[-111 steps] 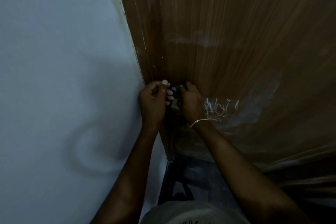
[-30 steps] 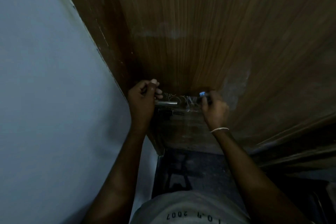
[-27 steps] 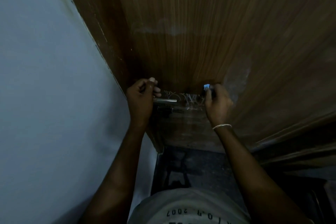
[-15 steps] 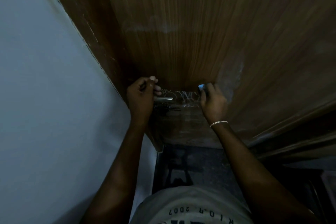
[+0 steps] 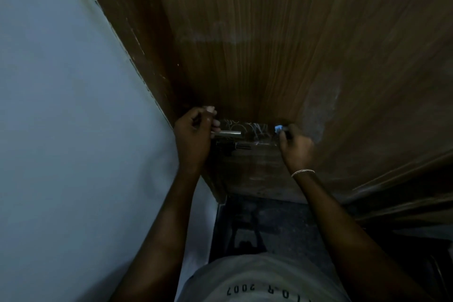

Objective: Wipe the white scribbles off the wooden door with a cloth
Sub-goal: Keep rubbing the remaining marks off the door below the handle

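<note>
The brown wooden door point(image 5: 257, 44) fills the upper view. White scribbles point(image 5: 247, 128) sit low on it, between my two hands. My left hand point(image 5: 193, 137) is closed around the metal door handle point(image 5: 229, 133), whose end sticks out to the right of my fist. My right hand point(image 5: 296, 146), with a bracelet on the wrist, is at the right end of the scribbles, pinching a small pale blue object point(image 5: 278, 128) against the door. I cannot tell whether it is a cloth.
A pale wall point(image 5: 68, 117) runs along the left, meeting the door frame point(image 5: 137, 51). Faint whitish smears point(image 5: 318, 115) mark the door right of my right hand. The dark floor point(image 5: 264, 225) lies below, with dark boards point(image 5: 404, 201) at the lower right.
My right hand has moved from beside the handle to the right, uncovering the scribbles between my hands. In the last half second both hands have barely shifted. My left hand stays on the handle.
</note>
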Motion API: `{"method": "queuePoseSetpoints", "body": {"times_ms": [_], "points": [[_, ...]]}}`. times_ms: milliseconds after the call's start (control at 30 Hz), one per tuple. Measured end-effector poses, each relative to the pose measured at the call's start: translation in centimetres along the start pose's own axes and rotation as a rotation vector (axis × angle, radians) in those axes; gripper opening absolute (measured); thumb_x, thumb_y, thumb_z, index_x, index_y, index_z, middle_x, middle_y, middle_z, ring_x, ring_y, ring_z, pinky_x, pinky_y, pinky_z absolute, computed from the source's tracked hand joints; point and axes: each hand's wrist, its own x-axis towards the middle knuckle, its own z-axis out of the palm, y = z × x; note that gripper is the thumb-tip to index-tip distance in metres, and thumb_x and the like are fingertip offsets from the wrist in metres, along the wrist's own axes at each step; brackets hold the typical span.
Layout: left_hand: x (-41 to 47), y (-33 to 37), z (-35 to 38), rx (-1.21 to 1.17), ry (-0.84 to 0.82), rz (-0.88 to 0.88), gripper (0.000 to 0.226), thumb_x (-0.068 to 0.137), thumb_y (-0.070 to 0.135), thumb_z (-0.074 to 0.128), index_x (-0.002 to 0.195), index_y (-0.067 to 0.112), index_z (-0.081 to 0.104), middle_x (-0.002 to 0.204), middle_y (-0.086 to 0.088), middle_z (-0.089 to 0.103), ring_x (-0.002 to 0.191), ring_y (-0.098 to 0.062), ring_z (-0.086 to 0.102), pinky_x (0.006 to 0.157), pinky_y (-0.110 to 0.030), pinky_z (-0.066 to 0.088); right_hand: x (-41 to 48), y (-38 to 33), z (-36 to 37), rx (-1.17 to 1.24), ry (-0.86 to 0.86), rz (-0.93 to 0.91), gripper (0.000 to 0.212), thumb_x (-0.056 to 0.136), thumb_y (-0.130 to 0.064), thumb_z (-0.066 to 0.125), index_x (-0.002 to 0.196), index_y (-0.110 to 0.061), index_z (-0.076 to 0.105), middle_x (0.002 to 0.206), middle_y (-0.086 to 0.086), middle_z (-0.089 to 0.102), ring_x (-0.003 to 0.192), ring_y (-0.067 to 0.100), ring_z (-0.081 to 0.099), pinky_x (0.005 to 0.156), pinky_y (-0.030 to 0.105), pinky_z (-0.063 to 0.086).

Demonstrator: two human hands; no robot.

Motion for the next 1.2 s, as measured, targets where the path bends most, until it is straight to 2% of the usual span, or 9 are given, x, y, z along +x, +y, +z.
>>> {"method": "queuePoseSetpoints", "body": {"times_ms": [100, 300, 433, 600, 800, 867, 967, 1100, 1200], "points": [[0.0, 0.3, -0.1, 0.005, 0.014, 0.004, 0.018, 0.101, 0.02, 0.056, 0.099, 0.012, 0.072, 0.074, -0.002, 0.072, 0.066, -0.013, 0.07, 0.058, -0.017, 0.052, 0.9, -2.1, 0.4, 0.142, 0.069, -0.073, 0.008, 0.098, -0.024, 0.058, 0.095, -0.018, 0.063, 0.085, 0.001, 0.068, 0.072, 0.015, 0.065, 0.061, 0.032, 0.053], [0.0, 0.8, 0.0, 0.034, -0.02, 0.046, 0.017, 0.101, 0.025, 0.057, 0.095, 0.018, 0.071, 0.075, -0.002, 0.072, 0.066, -0.014, 0.071, 0.061, -0.021, 0.056, -0.3, -1.4, 2.1, 0.096, -0.033, -0.018, 0.007, 0.096, -0.015, 0.061, 0.09, -0.012, 0.065, 0.085, 0.007, 0.069, 0.072, 0.023, 0.066, 0.061, 0.022, 0.038], [0.4, 0.4, -0.6, 0.042, 0.029, 0.029, 0.017, 0.1, 0.025, 0.057, 0.093, 0.019, 0.072, 0.075, -0.002, 0.072, 0.066, -0.013, 0.07, 0.06, -0.019, 0.054, 0.9, -3.3, 2.1, 0.202, 0.044, -0.082, 0.007, 0.096, -0.014, 0.062, 0.09, -0.017, 0.063, 0.083, -0.002, 0.065, 0.07, 0.006, 0.058, 0.061, 0.009, 0.04], [0.2, 0.2, -0.1, 0.032, -0.013, 0.01, 0.018, 0.1, 0.025, 0.057, 0.097, 0.016, 0.072, 0.075, -0.001, 0.072, 0.065, -0.012, 0.07, 0.06, -0.019, 0.054, -0.5, -2.8, 3.8, 0.133, -0.121, -0.041, 0.009, 0.097, -0.012, 0.061, 0.091, -0.009, 0.066, 0.084, 0.009, 0.069, 0.073, 0.021, 0.066, 0.064, 0.031, 0.05], [0.8, -0.3, -0.9, 0.023, 0.028, -0.01, 0.018, 0.1, 0.023, 0.058, 0.096, 0.013, 0.073, 0.073, -0.002, 0.072, 0.064, -0.012, 0.07, 0.057, -0.018, 0.052, 0.6, -5.0, 3.8, 0.308, 0.026, -0.014, 0.007, 0.095, -0.019, 0.065, 0.088, -0.021, 0.065, 0.076, -0.008, 0.065, 0.065, -0.004, 0.058, 0.059, 0.005, 0.039], [0.7, -0.4, -0.7, 0.02, 0.018, -0.02, 0.019, 0.1, 0.023, 0.058, 0.096, 0.011, 0.073, 0.072, -0.001, 0.072, 0.063, -0.011, 0.07, 0.056, -0.018, 0.052, 0.2, -5.3, 4.8, 0.284, -0.012, 0.012, 0.008, 0.094, -0.02, 0.068, 0.088, -0.015, 0.069, 0.077, -0.001, 0.07, 0.067, 0.002, 0.061, 0.062, 0.011, 0.041], [0.7, -0.4, -1.0, 0.038, 0.008, -0.015, 0.019, 0.1, 0.025, 0.058, 0.095, 0.013, 0.073, 0.073, -0.001, 0.073, 0.065, -0.013, 0.071, 0.056, -0.02, 0.053, -0.8, -4.1, 5.4, 0.276, -0.037, 0.116, 0.011, 0.09, -0.015, 0.072, 0.085, -0.005, 0.072, 0.079, 0.011, 0.074, 0.074, 0.027, 0.07, 0.069, 0.032, 0.05], [0.9, -0.3, -1.9, 0.046, 0.044, -0.005, 0.019, 0.1, 0.025, 0.059, 0.089, 0.017, 0.073, 0.072, 0.0, 0.073, 0.066, -0.018, 0.071, 0.057, -0.024, 0.055, 0.1, -6.0, 5.4, 0.441, 0.034, 0.121, 0.015, 0.092, -0.019, 0.072, 0.08, -0.01, 0.07, 0.079, 0.0, 0.075, 0.073, 0.01, 0.07, 0.07, 0.029, 0.055], [0.8, -0.3, -1.9, 0.051, 0.037, -0.017, 0.019, 0.1, 0.023, 0.059, 0.09, 0.014, 0.073, 0.072, -0.002, 0.072, 0.067, -0.022, 0.071, 0.057, -0.025, 0.055, 0.0, -7.1, 6.2, 0.509, -0.015, 0.11, 0.018, 0.091, -0.021, 0.073, 0.078, -0.01, 0.069, 0.079, 0.0, 0.075, 0.075, 0.011, 0.07, 0.072, 0.031, 0.056]]}}
